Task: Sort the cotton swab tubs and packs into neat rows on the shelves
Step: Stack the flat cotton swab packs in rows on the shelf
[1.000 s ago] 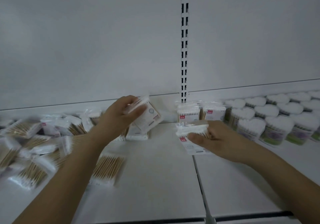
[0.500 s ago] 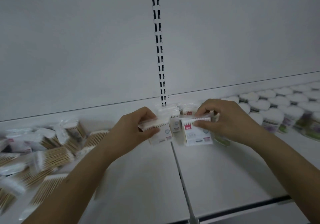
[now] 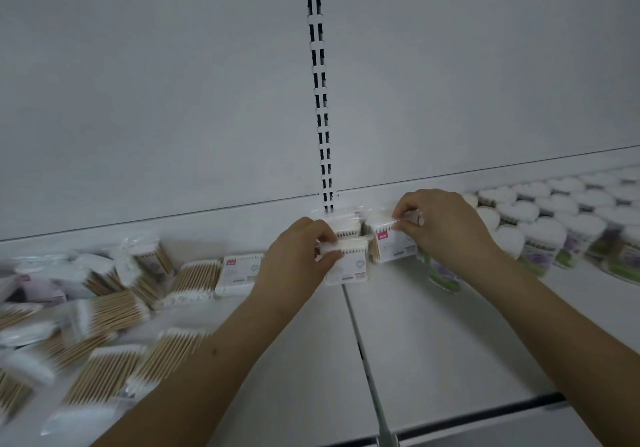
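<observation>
Loose packs (image 3: 114, 311) left, heart-lidded tubs (image 3: 554, 235) crowd right hand (image 3: 446, 225)

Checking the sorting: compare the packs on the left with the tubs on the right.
The swab packs lie flat, scattered at odd angles; the heart-shaped tubs stand upright in neat rows. Packs show their wooden sticks; tubs show white tops and green-purple labels. Both rest on the same shelf.
</observation>
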### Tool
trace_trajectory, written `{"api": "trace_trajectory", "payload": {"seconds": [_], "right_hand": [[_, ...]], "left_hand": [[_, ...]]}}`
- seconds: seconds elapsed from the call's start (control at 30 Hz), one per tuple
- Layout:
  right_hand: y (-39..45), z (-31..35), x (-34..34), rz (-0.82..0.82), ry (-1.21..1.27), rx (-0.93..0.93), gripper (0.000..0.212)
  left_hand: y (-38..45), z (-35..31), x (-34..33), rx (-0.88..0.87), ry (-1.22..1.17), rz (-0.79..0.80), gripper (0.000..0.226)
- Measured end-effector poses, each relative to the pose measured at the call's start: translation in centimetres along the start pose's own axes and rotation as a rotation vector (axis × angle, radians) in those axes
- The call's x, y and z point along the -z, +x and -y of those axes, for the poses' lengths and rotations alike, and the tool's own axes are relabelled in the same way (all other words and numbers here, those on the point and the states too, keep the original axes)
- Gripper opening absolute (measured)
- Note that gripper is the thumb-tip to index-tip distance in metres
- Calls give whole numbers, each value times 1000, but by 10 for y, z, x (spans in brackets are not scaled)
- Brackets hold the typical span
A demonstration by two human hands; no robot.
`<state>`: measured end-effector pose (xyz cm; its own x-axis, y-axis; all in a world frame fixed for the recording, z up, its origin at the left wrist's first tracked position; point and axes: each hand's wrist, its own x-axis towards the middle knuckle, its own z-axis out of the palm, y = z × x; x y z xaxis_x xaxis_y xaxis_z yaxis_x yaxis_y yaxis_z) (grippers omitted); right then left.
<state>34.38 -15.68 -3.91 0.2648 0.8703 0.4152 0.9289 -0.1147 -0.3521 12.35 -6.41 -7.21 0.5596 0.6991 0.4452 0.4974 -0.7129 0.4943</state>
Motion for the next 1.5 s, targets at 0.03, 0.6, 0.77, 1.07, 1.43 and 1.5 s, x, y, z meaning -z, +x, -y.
{"api": "trace_trajectory", "payload": {"seconds": [0.03,0.6,0.77,1.07,1.43,1.5], "right_hand": [[0,-1,-4,-5,-75,19,11],[11,121,-35,-159,152,329,19],[16,166,-76,124,208,399,31],[9,166,-140,446,87,313,69],[10,157,-143,498,145,100,68],[6,160,-142,516,213,78,66]], "left_hand": [[0,1,-3,-2,7,-7,17],[-111,56,96,147,169,-49,25],[-163,87,124,132,210,51,32],[-179,97,122,72,240,162,61],[-178,100,122,45,105,-65,46],[-177,98,125,28,52,-121,37]]}}
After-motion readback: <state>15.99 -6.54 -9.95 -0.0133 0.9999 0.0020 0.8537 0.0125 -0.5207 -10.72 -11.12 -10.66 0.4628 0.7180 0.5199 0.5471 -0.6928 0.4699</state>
